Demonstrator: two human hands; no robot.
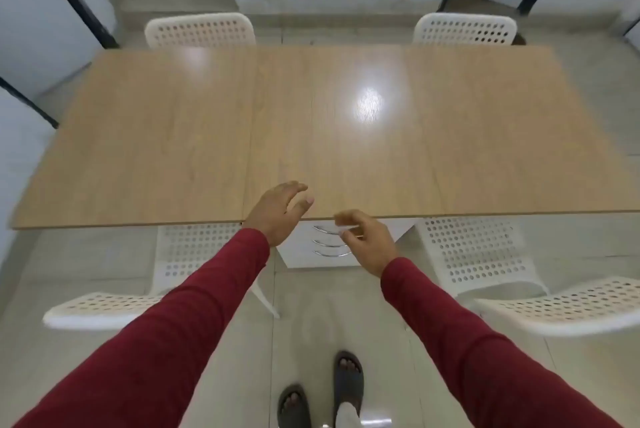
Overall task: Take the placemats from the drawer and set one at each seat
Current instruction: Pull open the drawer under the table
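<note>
Under table edge [207, 216], drawer unit [322, 247] half hidden, right hand [367, 240] blurred

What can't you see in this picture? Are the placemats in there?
Head view:
- Placemats: none visible; the drawer unit under the table shows only closed fronts with handles.
- Top handle: partly covered by the right hand.
- Right hand's fingertips: motion-blurred, grip unclear.
- Near chairs: partly hidden by the tabletop and sleeves.

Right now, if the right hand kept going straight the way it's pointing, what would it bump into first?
Probably the top handle of the white drawer unit under the table edge. The right hand, fingers curled, reaches toward it. Depth is hard to judge, so it might meet the table edge instead.
</note>
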